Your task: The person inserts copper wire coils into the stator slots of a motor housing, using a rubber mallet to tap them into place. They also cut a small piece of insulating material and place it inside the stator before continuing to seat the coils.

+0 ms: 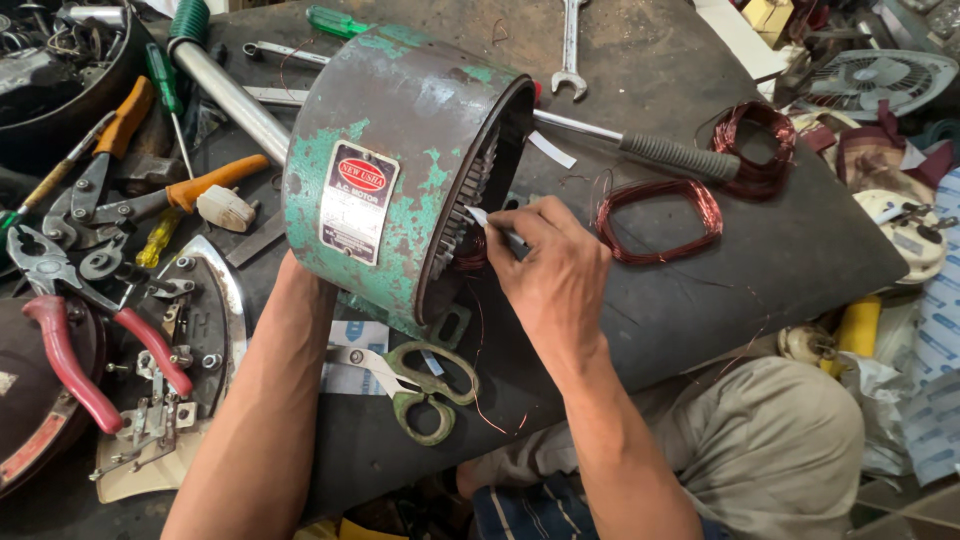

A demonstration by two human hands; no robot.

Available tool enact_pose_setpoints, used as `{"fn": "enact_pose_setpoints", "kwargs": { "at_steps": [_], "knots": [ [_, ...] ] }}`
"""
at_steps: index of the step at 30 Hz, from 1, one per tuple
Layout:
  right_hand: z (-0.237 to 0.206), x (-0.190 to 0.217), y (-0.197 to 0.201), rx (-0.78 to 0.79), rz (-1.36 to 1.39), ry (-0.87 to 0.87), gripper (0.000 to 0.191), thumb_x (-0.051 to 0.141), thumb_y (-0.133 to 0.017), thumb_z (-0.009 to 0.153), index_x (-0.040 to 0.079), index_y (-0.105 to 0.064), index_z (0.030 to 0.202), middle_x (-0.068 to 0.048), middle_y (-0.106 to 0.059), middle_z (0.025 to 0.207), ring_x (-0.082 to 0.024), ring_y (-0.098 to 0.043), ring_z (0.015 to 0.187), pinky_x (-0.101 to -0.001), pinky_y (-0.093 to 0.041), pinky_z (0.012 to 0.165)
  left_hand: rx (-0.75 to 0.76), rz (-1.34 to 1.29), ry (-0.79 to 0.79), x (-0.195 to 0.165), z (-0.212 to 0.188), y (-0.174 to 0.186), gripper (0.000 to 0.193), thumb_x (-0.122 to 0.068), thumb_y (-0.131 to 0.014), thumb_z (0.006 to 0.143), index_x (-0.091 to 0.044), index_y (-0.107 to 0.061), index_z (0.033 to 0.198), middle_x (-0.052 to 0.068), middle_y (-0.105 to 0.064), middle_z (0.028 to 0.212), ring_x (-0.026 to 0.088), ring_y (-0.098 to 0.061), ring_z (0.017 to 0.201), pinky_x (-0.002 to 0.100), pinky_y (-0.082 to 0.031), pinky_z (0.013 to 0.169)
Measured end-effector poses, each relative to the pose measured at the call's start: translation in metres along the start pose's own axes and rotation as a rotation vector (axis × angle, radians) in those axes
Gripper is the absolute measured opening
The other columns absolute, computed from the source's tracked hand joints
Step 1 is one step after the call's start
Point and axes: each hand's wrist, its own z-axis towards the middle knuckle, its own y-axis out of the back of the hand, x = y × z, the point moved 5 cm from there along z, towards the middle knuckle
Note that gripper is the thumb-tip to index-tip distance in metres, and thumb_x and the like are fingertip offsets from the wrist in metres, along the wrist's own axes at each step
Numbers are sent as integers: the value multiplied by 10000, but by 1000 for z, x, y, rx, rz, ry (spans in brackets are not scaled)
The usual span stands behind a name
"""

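Observation:
A worn green motor housing (400, 160) lies on its side on the dark bench, its open end with slotted stator teeth (468, 190) facing right. My right hand (550, 270) pinches a thin white paper strip (478, 215) and holds it at the slots on the open end. My left forearm (290, 340) runs up under the housing; the left hand itself is hidden behind the green shell. Copper wire strands (475, 250) hang at the housing's mouth.
Two copper wire coils (660, 220) (755, 135) lie to the right, beside a grey-handled tool (650, 150). Green scissors (425, 385) lie near the bench's front edge. Red-handled pliers (90, 350), orange-handled pliers (160, 195), screwdrivers and a wrench (570, 50) crowd the left and back.

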Motion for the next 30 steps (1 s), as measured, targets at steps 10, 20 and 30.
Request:
{"fn": "enact_pose_setpoints", "kwargs": {
  "at_steps": [10,20,30],
  "knots": [
    [6,1,-9,49,16,-9,99,177,-810,878,97,-778,926,-43,-723,895,-253,-713,692,-378,-539,613,10,-1,-4,2,0,-4,224,-186,-637,1050,-9,-684,1180,127,-735,1097,186,-730,925,313,-625,776],
    [3,3,-5,50,23,-24,108,156,-793,886,75,-731,924,-88,-692,897,-304,-697,755,-412,-527,657,16,-3,3,2,5,1,228,-187,-636,1052,-9,-682,1187,129,-735,1112,189,-732,942,316,-629,792],
    [9,-2,-9,96,84,-70,107,162,-796,866,88,-761,936,-80,-716,912,-306,-700,766,-410,-531,656,44,-6,11,2,5,0,232,-188,-636,1054,-9,-681,1194,132,-734,1126,191,-733,959,318,-632,808]
  ]
}}
